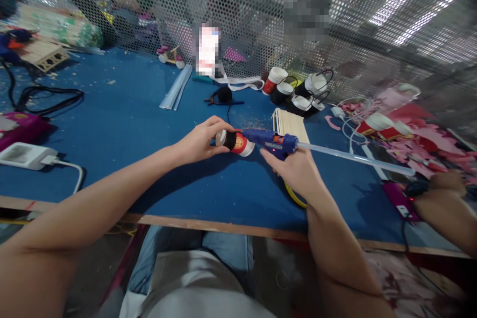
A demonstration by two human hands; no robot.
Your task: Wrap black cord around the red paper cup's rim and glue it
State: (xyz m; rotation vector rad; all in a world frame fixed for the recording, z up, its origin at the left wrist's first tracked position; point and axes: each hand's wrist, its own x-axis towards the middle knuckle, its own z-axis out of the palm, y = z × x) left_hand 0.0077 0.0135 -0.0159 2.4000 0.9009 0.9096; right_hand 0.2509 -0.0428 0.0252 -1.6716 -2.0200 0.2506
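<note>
My left hand [206, 140] grips a small paper cup [241, 144] lying on its side just over the table. The cup is white and red with a gold emblem, and a black band is wrapped round part of it. In my right hand [298, 166] is a blue hot glue gun [272, 140]. Its nozzle points left and reaches the cup's side; whether it touches is hard to tell. A long clear glue stick [354, 156] sticks out of the gun's back end. Part of a yellow ring [296, 197] shows beneath my right wrist.
Several cups with black handles [311, 84] stand at the back right beside a bundle of wooden sticks [292, 124]. Spare glue sticks [176, 88] lie at the back. A black cord [52, 94] and a white power strip [28, 155] are left. Another person's hand [443, 194] is far right.
</note>
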